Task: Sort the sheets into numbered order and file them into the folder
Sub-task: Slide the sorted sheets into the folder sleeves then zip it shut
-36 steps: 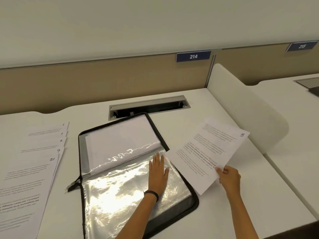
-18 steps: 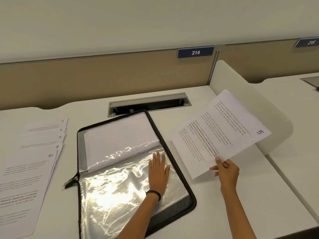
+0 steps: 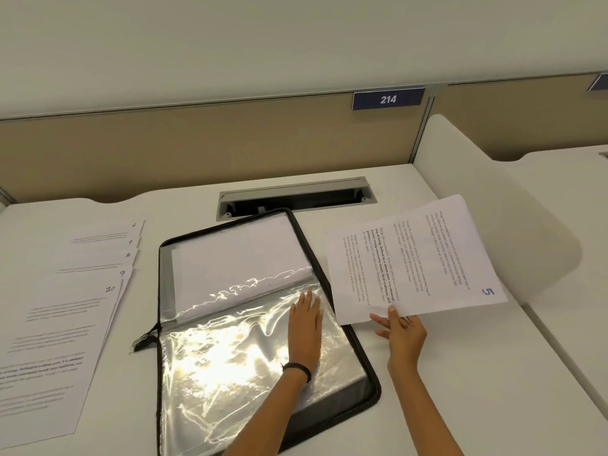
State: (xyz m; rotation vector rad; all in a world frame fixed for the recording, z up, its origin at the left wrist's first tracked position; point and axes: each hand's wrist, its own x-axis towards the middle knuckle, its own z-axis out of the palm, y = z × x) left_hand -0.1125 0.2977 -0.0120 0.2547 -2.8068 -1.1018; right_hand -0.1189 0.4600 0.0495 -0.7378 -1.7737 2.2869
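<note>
The right hand pinches sheet 5 at frame centre-right; the left hand lies flat on the folder sleeve. Next, probably slide it in.

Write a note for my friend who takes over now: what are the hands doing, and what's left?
Left hand: flat on the clear sleeve, holding nothing.
Right hand: pinches sheet 5, right of the folder.
Folder: open on the desk, a filed sheet in its upper half.
Sheets 6 to 10: fanned in order at the left.
Left: file 5, then 6 to 10.
</note>
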